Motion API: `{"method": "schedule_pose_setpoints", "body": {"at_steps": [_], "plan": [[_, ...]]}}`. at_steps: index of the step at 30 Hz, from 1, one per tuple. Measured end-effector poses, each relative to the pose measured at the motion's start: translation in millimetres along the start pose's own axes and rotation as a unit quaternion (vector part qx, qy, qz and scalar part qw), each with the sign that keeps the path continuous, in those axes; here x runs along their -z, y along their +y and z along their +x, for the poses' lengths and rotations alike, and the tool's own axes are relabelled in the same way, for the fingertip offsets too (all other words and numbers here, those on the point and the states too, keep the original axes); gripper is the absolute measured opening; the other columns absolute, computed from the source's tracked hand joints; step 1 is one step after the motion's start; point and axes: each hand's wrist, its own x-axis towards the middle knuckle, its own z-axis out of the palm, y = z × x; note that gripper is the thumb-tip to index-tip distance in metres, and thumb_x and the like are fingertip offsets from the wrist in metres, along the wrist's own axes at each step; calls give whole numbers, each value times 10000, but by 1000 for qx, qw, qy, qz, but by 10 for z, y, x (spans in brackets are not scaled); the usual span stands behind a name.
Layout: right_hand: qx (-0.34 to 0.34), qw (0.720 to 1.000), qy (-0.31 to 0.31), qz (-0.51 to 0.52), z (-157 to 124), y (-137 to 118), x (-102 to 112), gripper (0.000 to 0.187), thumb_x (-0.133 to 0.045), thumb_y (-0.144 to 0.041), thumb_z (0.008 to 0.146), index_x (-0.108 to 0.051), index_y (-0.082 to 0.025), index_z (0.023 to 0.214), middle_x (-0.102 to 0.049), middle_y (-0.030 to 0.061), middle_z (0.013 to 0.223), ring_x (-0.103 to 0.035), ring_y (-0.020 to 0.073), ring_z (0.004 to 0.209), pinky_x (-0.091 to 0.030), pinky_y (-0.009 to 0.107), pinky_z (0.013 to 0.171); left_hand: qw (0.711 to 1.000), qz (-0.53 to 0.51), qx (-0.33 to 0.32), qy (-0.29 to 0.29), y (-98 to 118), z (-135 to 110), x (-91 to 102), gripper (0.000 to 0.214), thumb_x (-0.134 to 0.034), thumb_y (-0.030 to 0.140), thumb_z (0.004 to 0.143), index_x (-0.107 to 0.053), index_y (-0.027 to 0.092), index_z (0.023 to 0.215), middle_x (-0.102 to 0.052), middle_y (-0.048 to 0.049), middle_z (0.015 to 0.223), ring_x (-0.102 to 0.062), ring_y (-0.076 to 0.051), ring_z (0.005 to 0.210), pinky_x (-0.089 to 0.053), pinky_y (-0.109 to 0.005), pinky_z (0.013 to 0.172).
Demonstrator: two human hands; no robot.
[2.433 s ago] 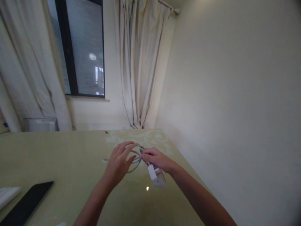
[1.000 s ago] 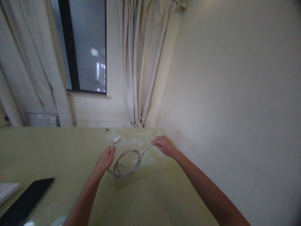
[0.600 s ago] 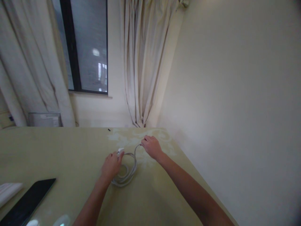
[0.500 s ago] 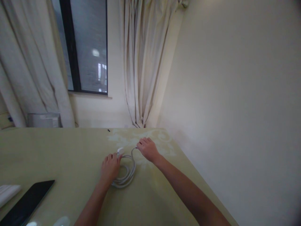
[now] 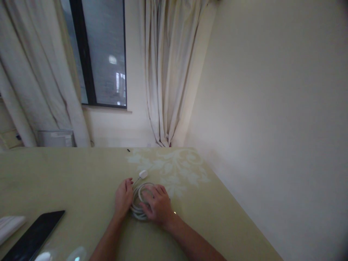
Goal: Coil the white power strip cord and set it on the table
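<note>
A pale grey cable [image 5: 138, 214] lies wound in several loops on the table. A white plug [image 5: 143, 174] on its end sits just beyond the coil. My left hand [image 5: 124, 197] is at the coil's left side, its fingers curled against the loops. From the right, my right hand [image 5: 157, 203] cups the coil, thumb and fingertips over the loops with a gap between them. The cable's other end is hidden, and part of the right side of the coil is covered by my right hand.
The greenish table [image 5: 81, 174] has a pale leaf pattern near its far right corner. A dark flat tablet-like object [image 5: 35, 235] and a white object [image 5: 9, 228] lie at the left. A small black piece [image 5: 128, 150] is near the far edge. A wall [image 5: 272, 127] borders the right.
My right hand has come down and left from beyond the coil, bringing the cable's end in to the loops. The plug now stands clear of my left hand's fingers.
</note>
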Motion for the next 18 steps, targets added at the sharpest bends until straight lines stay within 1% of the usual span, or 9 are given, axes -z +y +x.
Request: {"method": "schedule_pose_setpoints", "body": {"at_steps": [2,4,5,8,10,11,14,16,18], "plan": [[-41,999,27,17,-187,-12,49,529,-654,-440,971,-584,-227,1450,-617,126,1483,-552,299,1312,-402,463,1127,999,-40,23,3,-1,1,54,504,-258,466,1011,-666,179,1082,-775,-177,1090,-757,-293,928,-583,-449,892],[-84,995,24,37,-318,1,113,667,-700,-466,932,-520,-219,1524,-592,144,1509,-538,315,1336,-397,481,1151,996,-79,44,2,-6,13,98,534,-232,501,1018,-652,181,1099,-779,-162,1078,-765,-264,848,-609,-421,816],[-104,993,13,49,-360,11,141,731,-730,-497,904,-504,-212,1537,-591,152,1507,-537,323,1341,-396,488,1161,994,-96,54,0,-11,26,113,522,-246,507,1016,-645,181,1103,-782,-159,1069,-768,-255,821,-617,-408,783],[-162,982,-35,86,-412,39,186,915,-820,-607,790,-496,-194,1540,-593,175,1487,-539,349,1342,-409,502,1169,988,-132,80,-22,-36,78,142,400,-385,474,968,-641,183,1066,-794,-154,996,-771,-246,747,-628,-383,701],[-178,976,-71,107,-418,49,183,1023,-876,-648,697,-497,-206,1538,-579,177,1490,-535,362,1344,-419,506,1167,985,-145,87,-41,-53,98,158,356,-439,453,936,-650,185,1038,-796,-140,925,-768,-246,713,-631,-378,683],[-179,974,-82,114,-422,51,178,1061,-900,-650,660,-495,-218,1541,-567,173,1497,-529,365,1348,-419,506,1168,984,-149,85,-48,-58,95,169,369,-438,464,934,-657,185,1040,-793,-129,891,-769,-247,713,-632,-378,688],[-185,971,-88,124,-455,50,173,1095,-939,-591,621,-483,-236,1551,-544,162,1503,-511,357,1358,-408,495,1178,986,-143,67,-50,-51,35,211,463,-445,559,929,-680,185,1068,-777,-97,833,-766,-263,744,-628,-386,712],[-196,969,-77,126,-499,47,192,1046,-938,-527,634,-499,-226,1534,-554,162,1479,-516,348,1344,-411,492,1170,989,-131,48,-50,-31,-32,238,500,-508,613,886,-695,187,1071,-779,-92,854,-762,-277,791,-621,-392,747],[-208,966,-65,137,-550,39,222,941,-914,-467,672,-534,-214,1494,-597,166,1424,-550,341,1300,-430,494,1144,990,-123,25,-58,-8,-103,256,532,-596,624,821,-698,184,1102,-789,-92,906,-759,-282,839,-613,-394,788]]}}
